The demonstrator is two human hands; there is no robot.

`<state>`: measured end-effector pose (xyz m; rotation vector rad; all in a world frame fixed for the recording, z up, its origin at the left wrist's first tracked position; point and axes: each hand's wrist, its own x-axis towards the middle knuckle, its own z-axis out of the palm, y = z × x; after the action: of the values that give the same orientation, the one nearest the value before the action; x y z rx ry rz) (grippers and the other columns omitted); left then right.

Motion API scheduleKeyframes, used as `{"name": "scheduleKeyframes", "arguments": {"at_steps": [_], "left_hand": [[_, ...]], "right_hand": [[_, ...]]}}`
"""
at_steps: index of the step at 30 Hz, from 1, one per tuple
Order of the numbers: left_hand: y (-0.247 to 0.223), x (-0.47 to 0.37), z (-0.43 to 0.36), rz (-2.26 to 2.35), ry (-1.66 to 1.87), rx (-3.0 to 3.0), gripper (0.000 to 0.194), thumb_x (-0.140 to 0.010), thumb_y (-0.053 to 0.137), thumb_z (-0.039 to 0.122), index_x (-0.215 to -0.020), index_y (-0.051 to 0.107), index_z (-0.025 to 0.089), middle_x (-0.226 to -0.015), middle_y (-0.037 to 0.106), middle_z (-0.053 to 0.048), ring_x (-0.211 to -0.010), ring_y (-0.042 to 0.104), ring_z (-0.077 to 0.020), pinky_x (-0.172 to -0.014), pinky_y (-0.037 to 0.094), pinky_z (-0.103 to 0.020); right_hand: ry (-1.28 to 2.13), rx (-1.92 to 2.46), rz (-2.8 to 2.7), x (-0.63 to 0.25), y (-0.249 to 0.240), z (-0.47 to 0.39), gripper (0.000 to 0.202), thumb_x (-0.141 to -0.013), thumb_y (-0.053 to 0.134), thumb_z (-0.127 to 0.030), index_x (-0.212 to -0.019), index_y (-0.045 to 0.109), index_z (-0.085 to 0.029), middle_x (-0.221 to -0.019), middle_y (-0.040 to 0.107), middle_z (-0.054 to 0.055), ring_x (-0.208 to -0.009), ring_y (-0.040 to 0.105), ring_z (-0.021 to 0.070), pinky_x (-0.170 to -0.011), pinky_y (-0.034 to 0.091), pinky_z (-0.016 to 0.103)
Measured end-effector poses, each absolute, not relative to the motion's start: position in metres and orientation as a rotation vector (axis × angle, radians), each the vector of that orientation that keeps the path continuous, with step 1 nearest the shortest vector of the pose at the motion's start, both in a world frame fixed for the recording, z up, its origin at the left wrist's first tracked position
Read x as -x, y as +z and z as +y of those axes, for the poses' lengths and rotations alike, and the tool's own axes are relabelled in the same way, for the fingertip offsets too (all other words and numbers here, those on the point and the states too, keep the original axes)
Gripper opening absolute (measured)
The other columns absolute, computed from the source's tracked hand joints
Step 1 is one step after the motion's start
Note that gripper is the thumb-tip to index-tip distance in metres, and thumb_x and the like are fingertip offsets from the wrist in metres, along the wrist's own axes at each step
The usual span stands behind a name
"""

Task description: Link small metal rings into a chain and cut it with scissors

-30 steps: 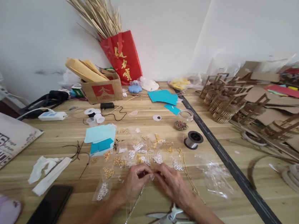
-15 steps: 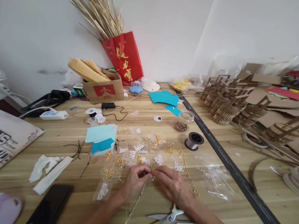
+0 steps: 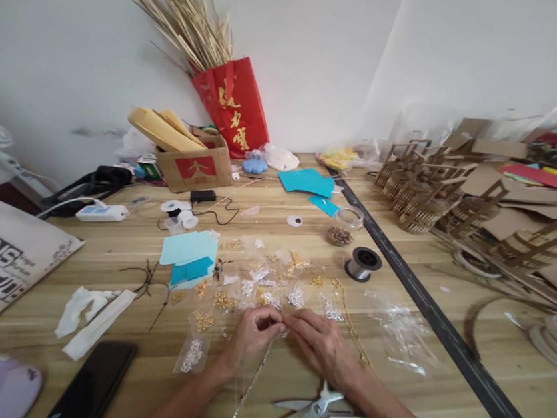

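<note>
My left hand (image 3: 255, 332) and my right hand (image 3: 324, 347) meet fingertip to fingertip over the table, both pinched closed. A thin silver chain (image 3: 252, 384) runs from the pinch down toward the table's near side. A tiny shiny piece shows just under the fingertips; its kind is too small to tell. Under my right wrist lie white-handled scissors (image 3: 319, 408), blades pointing left. Beyond the hands are small bags of silver rings (image 3: 295, 296) and gold findings (image 3: 223, 301). A gold chain (image 3: 350, 321) lies just right of my right hand.
A wire spool (image 3: 363, 265) and a jar of beads (image 3: 340, 235) stand beyond my right hand. Clear plastic bags (image 3: 403, 330) lie to the right, before a dark strip (image 3: 423, 303). Small woven baskets (image 3: 423, 202) crowd the back right. A phone (image 3: 92, 382) lies at left.
The hands stay pinched together in nearly the same place, and the chain hangs as before. Only the camera view has shifted very slightly.
</note>
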<state>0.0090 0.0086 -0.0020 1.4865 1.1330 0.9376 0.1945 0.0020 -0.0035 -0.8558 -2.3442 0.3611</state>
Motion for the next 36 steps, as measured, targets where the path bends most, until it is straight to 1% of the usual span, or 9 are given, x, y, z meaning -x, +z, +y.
{"name": "scheduleKeyframes", "arguments": {"at_steps": [4, 8, 13, 16, 18, 20, 24, 30, 36], "left_hand": [[-0.0031, -0.0084, 0.0086, 1.134, 0.932, -1.497, 0.012, -0.074, 0.062, 0.021, -0.066, 0.065, 0.013, -0.063, 0.059, -0.002, -0.06, 0.051, -0.0133, -0.057, 0.039, -0.023], [-0.0038, -0.0082, 0.0072, 1.124, 0.928, -1.512, 0.014, -0.076, 0.061, 0.022, -0.067, 0.064, 0.012, -0.061, 0.056, -0.001, -0.059, 0.049, -0.0126, -0.055, 0.038, -0.022], [-0.0014, -0.0077, 0.0053, 1.087, 0.925, -1.493, 0.019, -0.078, 0.06, 0.027, -0.067, 0.063, 0.012, -0.062, 0.056, -0.001, -0.059, 0.049, -0.0127, -0.056, 0.038, -0.022], [0.0018, -0.0078, 0.0053, 1.078, 0.925, -1.49, 0.022, -0.079, 0.06, 0.03, -0.067, 0.063, 0.012, -0.062, 0.057, -0.002, -0.06, 0.049, -0.0133, -0.057, 0.038, -0.023], [0.003, -0.008, 0.0056, 1.085, 0.93, -1.488, 0.023, -0.078, 0.061, 0.031, -0.066, 0.063, 0.012, -0.061, 0.056, -0.002, -0.059, 0.048, -0.0129, -0.056, 0.038, -0.023], [0.003, -0.0083, 0.0059, 1.09, 0.937, -1.479, 0.025, -0.077, 0.062, 0.033, -0.064, 0.062, 0.012, -0.059, 0.054, -0.001, -0.058, 0.047, -0.0125, -0.055, 0.037, -0.022], [0.0011, -0.0084, 0.0064, 1.097, 0.934, -1.463, 0.025, -0.077, 0.063, 0.034, -0.066, 0.063, 0.012, -0.06, 0.055, -0.001, -0.059, 0.047, -0.0126, -0.055, 0.038, -0.022], [0.0001, -0.0082, 0.0066, 1.099, 0.924, -1.475, 0.023, -0.077, 0.062, 0.032, -0.066, 0.063, 0.012, -0.06, 0.055, -0.001, -0.058, 0.048, -0.0122, -0.055, 0.037, -0.022], [0.0001, -0.0084, 0.0066, 1.099, 0.933, -1.479, 0.019, -0.076, 0.063, 0.029, -0.067, 0.064, 0.012, -0.06, 0.057, -0.001, -0.057, 0.049, -0.0123, -0.055, 0.038, -0.022]], "right_hand": [[0.4, 0.869, -2.335, -0.1936, -0.0018, 0.0014, 0.024, -0.093, 0.046, -0.014, -0.114, 0.056, -0.019, -0.099, 0.064, 0.008, -0.086, 0.063, 0.017, -0.071, 0.053, 0.027], [0.394, 0.881, -2.326, -0.1922, 0.0006, 0.0006, 0.021, -0.094, 0.045, -0.015, -0.111, 0.057, -0.019, -0.095, 0.064, 0.008, -0.082, 0.063, 0.0164, -0.071, 0.052, 0.027], [0.388, 0.901, -2.295, -0.1897, 0.0006, -0.0005, 0.021, -0.096, 0.043, -0.017, -0.114, 0.054, -0.019, -0.092, 0.064, 0.007, -0.081, 0.063, 0.0166, -0.069, 0.052, 0.026], [0.348, 0.926, -2.261, -0.1891, -0.0009, -0.0007, 0.017, -0.096, 0.042, -0.019, -0.107, 0.055, -0.018, -0.085, 0.064, 0.006, -0.074, 0.062, 0.0164, -0.064, 0.051, 0.026], [0.336, 0.923, -2.281, -0.1896, -0.001, -0.0009, 0.016, -0.096, 0.041, -0.019, -0.104, 0.056, -0.018, -0.085, 0.064, 0.006, -0.074, 0.062, 0.0165, -0.065, 0.051, 0.026], [0.336, 0.904, -2.312, -0.1905, -0.0001, -0.0012, 0.019, -0.096, 0.041, -0.018, -0.106, 0.056, -0.019, -0.088, 0.065, 0.007, -0.078, 0.063, 0.0166, -0.067, 0.052, 0.026], [0.333, 0.873, -2.331, -0.1919, 0.0022, -0.0018, 0.025, -0.095, 0.042, -0.016, -0.117, 0.055, -0.02, -0.095, 0.064, 0.008, -0.082, 0.064, 0.0163, -0.069, 0.053, 0.025], [0.361, 0.89, -2.347, -0.1924, 0.0043, -0.0016, 0.025, -0.094, 0.043, -0.015, -0.116, 0.055, -0.019, -0.097, 0.064, 0.009, -0.086, 0.064, 0.0178, -0.072, 0.053, 0.028], [0.476, 0.873, -2.309, -0.1914, 0.0049, -0.0011, 0.026, -0.094, 0.044, -0.015, -0.117, 0.055, -0.02, -0.097, 0.064, 0.008, -0.086, 0.063, 0.0169, -0.075, 0.054, 0.027]]}}
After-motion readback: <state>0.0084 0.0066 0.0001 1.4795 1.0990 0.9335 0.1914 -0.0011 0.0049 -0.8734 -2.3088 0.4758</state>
